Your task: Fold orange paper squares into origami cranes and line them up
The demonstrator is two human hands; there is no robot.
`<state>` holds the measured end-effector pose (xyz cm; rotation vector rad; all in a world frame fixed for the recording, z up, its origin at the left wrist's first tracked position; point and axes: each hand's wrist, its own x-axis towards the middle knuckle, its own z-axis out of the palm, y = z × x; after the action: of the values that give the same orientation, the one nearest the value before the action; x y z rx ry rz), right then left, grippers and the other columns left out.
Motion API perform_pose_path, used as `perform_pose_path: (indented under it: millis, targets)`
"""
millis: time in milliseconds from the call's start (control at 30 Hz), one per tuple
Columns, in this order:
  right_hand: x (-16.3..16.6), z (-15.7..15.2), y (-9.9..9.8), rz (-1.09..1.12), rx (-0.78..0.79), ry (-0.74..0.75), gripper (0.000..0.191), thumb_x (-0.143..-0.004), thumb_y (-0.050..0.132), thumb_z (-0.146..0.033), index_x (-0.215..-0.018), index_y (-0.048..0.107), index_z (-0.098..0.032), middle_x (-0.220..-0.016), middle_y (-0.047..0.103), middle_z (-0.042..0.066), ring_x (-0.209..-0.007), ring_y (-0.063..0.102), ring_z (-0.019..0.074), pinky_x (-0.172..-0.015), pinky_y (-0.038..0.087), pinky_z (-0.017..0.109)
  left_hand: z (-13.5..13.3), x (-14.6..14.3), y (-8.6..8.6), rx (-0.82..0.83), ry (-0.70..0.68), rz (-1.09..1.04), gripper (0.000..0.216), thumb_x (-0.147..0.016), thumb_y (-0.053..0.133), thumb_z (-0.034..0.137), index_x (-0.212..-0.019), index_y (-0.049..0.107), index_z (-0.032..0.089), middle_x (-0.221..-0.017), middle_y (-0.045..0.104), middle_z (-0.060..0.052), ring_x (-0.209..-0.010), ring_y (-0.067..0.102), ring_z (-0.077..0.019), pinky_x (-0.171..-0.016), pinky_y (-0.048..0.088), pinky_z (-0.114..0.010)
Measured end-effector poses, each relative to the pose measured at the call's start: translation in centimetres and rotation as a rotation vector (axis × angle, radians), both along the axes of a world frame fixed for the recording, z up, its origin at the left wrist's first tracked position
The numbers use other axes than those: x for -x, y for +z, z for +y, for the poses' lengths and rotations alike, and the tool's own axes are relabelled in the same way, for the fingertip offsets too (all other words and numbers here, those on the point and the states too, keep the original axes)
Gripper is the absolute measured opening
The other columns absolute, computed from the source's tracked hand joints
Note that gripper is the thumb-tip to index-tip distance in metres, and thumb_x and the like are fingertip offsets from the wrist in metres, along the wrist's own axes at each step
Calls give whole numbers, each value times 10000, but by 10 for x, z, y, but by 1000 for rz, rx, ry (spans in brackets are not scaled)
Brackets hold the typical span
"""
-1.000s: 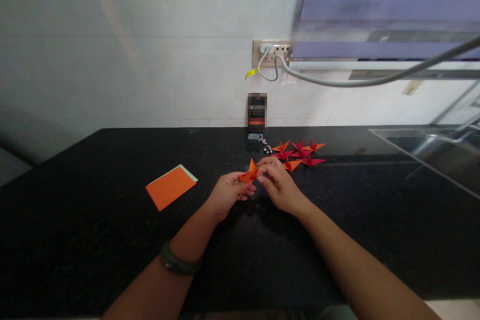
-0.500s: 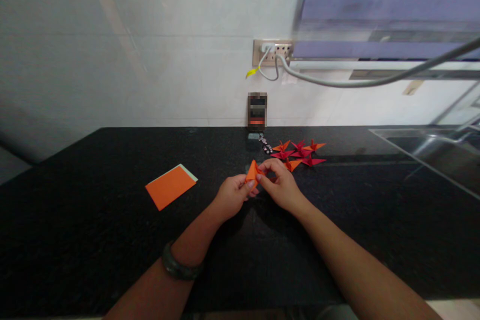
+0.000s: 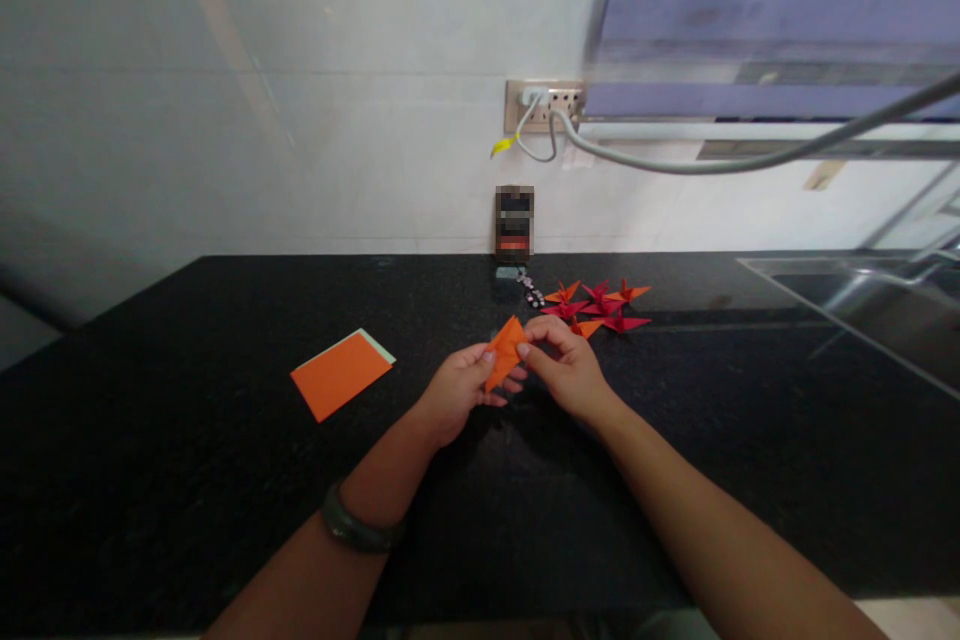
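Between my hands, raised over the black counter, is a small folded piece of orange origami paper point(image 3: 505, 354), roughly diamond-shaped. My left hand point(image 3: 456, 390) pinches its left side, thumb on top and fingers beneath. With thumb and forefinger, my right hand point(image 3: 567, 366) grips its right edge. Just beyond my right hand lie several folded paper cranes point(image 3: 598, 306), some orange and some red. A stack of flat paper point(image 3: 343, 377) rests to the left of my left hand, an orange sheet on top and a pale green edge showing behind.
A phone point(image 3: 514, 224), its screen blurred, leans on the tiled wall, with a beaded strap point(image 3: 532, 292) before it. The black counter point(image 3: 187, 480) runs to a sink point(image 3: 862, 295) at right. A grey cable point(image 3: 697, 165) hangs from the wall socket point(image 3: 545, 107).
The orange paper has gone from a narrow, raised fold to a flatter diamond facing me. My left fingers have shifted beneath it, and my right hand has moved slightly right.
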<state>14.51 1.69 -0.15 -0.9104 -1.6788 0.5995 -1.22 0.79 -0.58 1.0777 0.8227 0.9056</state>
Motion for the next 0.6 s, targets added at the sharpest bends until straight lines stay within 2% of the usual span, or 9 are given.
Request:
perform_pose_path:
  millis: [100, 200, 300, 433, 600]
  targets:
    - [0, -1, 1, 46, 25, 32, 36, -727, 577, -225, -713, 589, -194, -833, 541, 37, -825, 522, 160, -755, 444, 323, 0, 0, -1, 11, -35, -66, 317, -762, 523, 377, -955, 556, 128, -840, 635, -83, -659, 595, -125, -526, 445, -209]
    - [1, -1, -1, 85, 103, 61, 79, -705, 603, -261, -748, 602, -195, -913, 521, 52, -843, 529, 169, -674, 475, 303, -1, 0, 0, -14, -72, -14, 323, -736, 559, 370, -951, 558, 129, -822, 626, -66, -659, 597, -122, -523, 446, -198]
    - [1, 1, -2, 82, 100, 40, 73, -686, 626, -252, -722, 608, -192, -894, 525, 48, -847, 527, 170, -716, 463, 314, -3, -2, 1, -46, -96, 47, 326, -718, 581, 365, -952, 553, 140, -803, 622, -46, -658, 601, -120, -525, 445, -194]
    - [1, 1, -2, 105, 80, 26, 68, -698, 618, -242, -662, 590, -191, -830, 532, 34, -836, 521, 163, -803, 424, 335, -3, -4, 2, -63, -63, 47, 323, -715, 588, 337, -975, 528, 154, -806, 627, -39, -654, 610, -120, -532, 445, -199]
    - [1, -2, 1, 80, 140, 82, 72, -690, 625, -248, -744, 626, -200, -976, 482, 62, -943, 498, 193, -702, 470, 304, -2, -5, 4, -43, -8, 65, 220, -712, 581, 294, -859, 538, 136, -741, 623, -25, -612, 607, -110, -516, 431, -188]
